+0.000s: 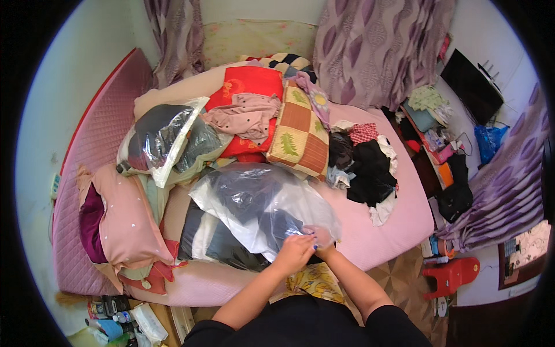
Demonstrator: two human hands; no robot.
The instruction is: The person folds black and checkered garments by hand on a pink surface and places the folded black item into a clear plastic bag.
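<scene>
A large clear plastic bag (243,188) lies in front of me on the bed, with dark and bluish folded stuff showing through it. At its near right edge my left hand (295,253) pinches the film, fingers closed. Close beside it, my right hand (321,237) is closed on the same edge, its fingers partly seen through the film. Dark folded bedding with a white band (222,240) sticks out under the bag's near left side. Further left rests a second clear bag (162,136) packed with dark textiles.
The pink bed (376,243) bears a checkered pillow (299,130), red bedding (251,81), a pink pillow (130,217) and a heap of dark clothes (370,173). A red plastic stool (454,276) stands on the floor at right. Bottles and boxes (110,321) sit at the lower left.
</scene>
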